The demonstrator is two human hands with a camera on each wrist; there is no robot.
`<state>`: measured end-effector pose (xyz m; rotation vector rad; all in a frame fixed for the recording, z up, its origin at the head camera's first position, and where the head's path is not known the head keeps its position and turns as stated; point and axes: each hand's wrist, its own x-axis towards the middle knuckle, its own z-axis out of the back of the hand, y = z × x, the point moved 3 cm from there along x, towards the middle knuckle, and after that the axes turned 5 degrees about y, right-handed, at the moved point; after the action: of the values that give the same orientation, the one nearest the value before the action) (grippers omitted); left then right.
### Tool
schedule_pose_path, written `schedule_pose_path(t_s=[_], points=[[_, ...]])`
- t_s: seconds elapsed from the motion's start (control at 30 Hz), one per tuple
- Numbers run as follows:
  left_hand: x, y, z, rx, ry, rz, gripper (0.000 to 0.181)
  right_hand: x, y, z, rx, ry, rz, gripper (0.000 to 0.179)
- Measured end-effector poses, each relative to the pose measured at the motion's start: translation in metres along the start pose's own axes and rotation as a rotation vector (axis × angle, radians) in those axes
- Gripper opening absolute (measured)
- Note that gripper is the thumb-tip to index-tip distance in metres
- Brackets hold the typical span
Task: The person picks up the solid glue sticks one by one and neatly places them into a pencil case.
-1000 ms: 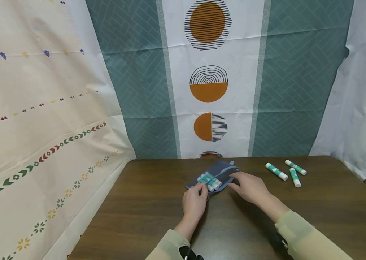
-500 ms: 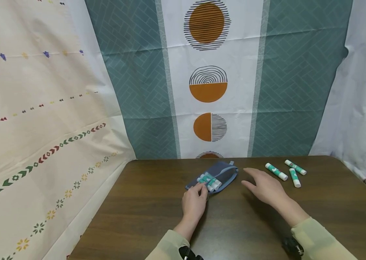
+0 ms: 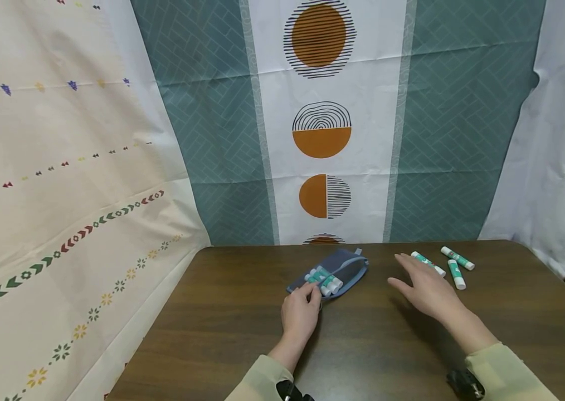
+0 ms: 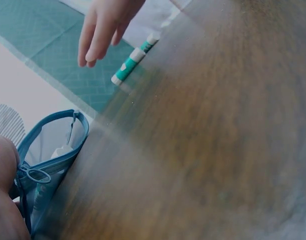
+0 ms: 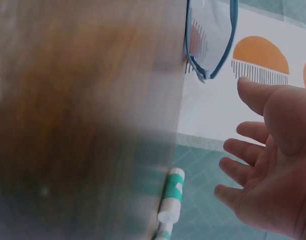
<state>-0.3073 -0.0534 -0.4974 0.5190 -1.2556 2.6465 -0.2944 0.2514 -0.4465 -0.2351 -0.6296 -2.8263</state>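
Fingers of my left hand [image 3: 301, 318] pinch the near edge of a dark blue zip pouch [image 3: 331, 262], seen in the head view. The pouch lies with its mouth gaping, and several green-and-white glue sticks [image 3: 330, 282] show through its clear side. My right hand [image 3: 430, 292] is above the table right of the pouch, fingers extended and holding nothing. Just beyond it lies a loose glue stick [image 3: 421, 258], partly covered by the fingers. In the right wrist view, a glue stick [image 5: 173, 192] lies apart from the spread fingers.
Two more loose glue sticks, one at the back [image 3: 458, 259] and one in front [image 3: 456, 275], lie at the table's right rear. A brown wooden table [image 3: 222, 328] fills the foreground. Patterned cloth [image 3: 322, 211] hangs behind its far edge.
My right hand has left the pouch's right edge and moved right toward the loose glue sticks. My left hand and the pouch stay in place.
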Motion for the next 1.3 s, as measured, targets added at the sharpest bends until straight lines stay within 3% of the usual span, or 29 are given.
schedule_pose_path(t_s=[0.83, 1.3], points=[[-0.001, -0.001, 0.000, -0.010, 0.017, 0.011, 0.022, -0.018, -0.057, 0.029, 0.001, 0.043, -0.111, 0.087], [-0.001, 0.000, 0.000, -0.020, 0.027, 0.013, 0.022, -0.023, -0.093, 0.039, -0.009, 0.033, -0.202, 0.083]])
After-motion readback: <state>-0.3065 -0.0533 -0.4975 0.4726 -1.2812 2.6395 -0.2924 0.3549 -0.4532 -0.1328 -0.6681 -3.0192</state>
